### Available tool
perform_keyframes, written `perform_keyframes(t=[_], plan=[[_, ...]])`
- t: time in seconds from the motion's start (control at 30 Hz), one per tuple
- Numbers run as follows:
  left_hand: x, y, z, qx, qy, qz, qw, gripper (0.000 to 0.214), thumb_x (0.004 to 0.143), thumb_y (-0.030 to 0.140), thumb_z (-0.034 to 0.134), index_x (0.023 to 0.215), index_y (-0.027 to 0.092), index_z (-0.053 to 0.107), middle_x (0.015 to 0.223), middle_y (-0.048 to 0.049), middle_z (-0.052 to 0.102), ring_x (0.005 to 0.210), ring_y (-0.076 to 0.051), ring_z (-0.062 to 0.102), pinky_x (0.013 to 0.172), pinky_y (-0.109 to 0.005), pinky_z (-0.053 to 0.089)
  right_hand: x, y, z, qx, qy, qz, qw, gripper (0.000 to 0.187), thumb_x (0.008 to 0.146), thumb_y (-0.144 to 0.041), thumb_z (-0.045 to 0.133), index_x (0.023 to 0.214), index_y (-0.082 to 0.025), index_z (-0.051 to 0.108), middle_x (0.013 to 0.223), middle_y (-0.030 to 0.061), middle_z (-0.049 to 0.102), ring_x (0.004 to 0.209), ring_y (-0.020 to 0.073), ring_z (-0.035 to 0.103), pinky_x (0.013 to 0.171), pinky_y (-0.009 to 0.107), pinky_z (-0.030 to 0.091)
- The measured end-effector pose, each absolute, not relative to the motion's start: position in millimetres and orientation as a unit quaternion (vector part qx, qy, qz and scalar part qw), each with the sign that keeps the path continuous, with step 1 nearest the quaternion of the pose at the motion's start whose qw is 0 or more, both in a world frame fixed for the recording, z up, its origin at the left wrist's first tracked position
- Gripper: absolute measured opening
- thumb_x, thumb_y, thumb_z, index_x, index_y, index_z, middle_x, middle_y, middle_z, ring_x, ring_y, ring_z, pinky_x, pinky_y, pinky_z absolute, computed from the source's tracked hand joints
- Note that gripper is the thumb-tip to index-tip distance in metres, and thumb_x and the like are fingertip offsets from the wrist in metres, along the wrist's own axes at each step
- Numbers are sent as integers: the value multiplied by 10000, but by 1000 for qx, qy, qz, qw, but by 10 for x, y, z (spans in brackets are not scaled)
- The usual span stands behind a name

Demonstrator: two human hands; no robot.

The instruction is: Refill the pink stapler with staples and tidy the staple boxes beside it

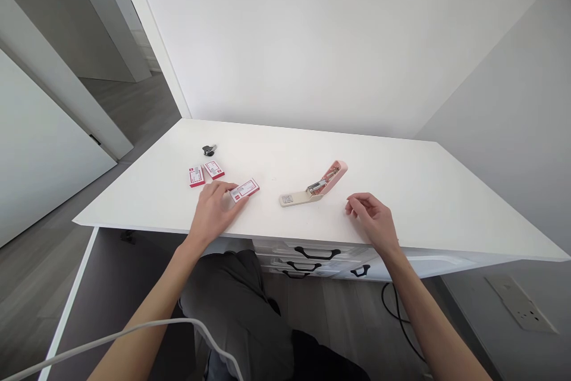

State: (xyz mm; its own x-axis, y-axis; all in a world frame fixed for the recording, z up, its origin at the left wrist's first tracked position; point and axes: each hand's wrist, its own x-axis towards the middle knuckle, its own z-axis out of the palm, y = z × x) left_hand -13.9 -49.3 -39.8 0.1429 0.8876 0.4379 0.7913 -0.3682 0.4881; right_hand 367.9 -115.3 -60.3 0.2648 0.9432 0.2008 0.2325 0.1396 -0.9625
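Observation:
My left hand [215, 210] lies on the white table [285, 155], its fingertips touching a small red and white staple box [245, 189]. Two more boxes like it [196, 176] [214, 169] lie to the left. A pink stapler [314, 185] sits swung open in the middle of the table, its cream base flat and its pink top tilted up. My right hand [370, 217] rests to the right of the stapler with fingers loosely curled, apart from it and holding nothing I can see.
A small black binder clip [209, 150] lies behind the boxes. Under the table's front edge stands a drawer unit with black handles [316, 253]. A white cable [134, 330] crosses my lap, and a black cable [397, 309] hangs at right.

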Motion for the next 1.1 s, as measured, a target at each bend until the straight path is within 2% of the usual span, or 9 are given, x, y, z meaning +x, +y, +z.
perform_keyframes(t=[0.07, 0.17, 0.4, 0.53, 0.7, 0.87, 1.1], plan=[[-107, -541, -347, 765, 525, 341, 150, 414, 952, 589, 655, 1164, 235, 694, 1176, -78, 738, 1071, -273, 674, 936, -411, 540, 3660, -1189, -572, -548, -540, 346, 537, 291, 974, -523, 693, 892, -243, 697, 768, 22, 681, 695, 188, 614, 697, 357, 520], [-37, -590, -295, 775, 490, 337, 214, 435, 943, 612, 686, 1171, 242, 711, 1189, -58, 756, 1003, -239, 689, 840, -370, 544, 3643, -1225, -542, -529, -571, 383, 497, 314, 977, -532, 700, 878, -234, 697, 774, 19, 693, 662, 168, 604, 667, 334, 499], [74, -587, -300, 783, 471, 330, 237, 419, 929, 593, 719, 1157, 242, 728, 1182, -52, 761, 986, -226, 684, 858, -383, 546, 3628, -1211, -529, -535, -588, 399, 457, 359, 976, -572, 692, 892, -223, 693, 779, 22, 697, 652, 160, 606, 649, 323, 488], [78, -597, -298, 779, 478, 330, 236, 422, 931, 593, 715, 1157, 237, 727, 1181, -54, 762, 984, -227, 683, 857, -386, 545, 3619, -1143, -544, -565, -512, 387, 519, 401, 909, -600, 767, 1014, -235, 635, 804, -3, 688, 593, 144, 596, 591, 309, 490], [81, -606, -299, 780, 476, 332, 233, 410, 929, 581, 720, 1148, 234, 726, 1169, -53, 764, 974, -226, 682, 858, -384, 545, 3647, -1110, -577, -570, -446, 394, 567, 420, 903, -596, 783, 926, -255, 538, 671, -59, 619, 528, 128, 554, 570, 290, 464], [77, -605, -296, 784, 470, 331, 235, 393, 927, 562, 730, 1143, 234, 724, 1166, -52, 765, 979, -227, 684, 875, -388, 544, 3649, -1154, -569, -560, -491, 401, 533, 429, 915, -615, 763, 851, -247, 552, 608, -58, 572, 536, 128, 515, 585, 290, 445], [93, -614, -284, 803, 444, 318, 237, 378, 917, 542, 754, 1150, 245, 740, 1119, -50, 753, 970, -228, 675, 882, -388, 532, 3613, -1203, -477, -554, -567, 406, 455, 380, 941, -591, 739, 867, -232, 638, 660, -17, 619, 634, 154, 570, 648, 304, 479]])
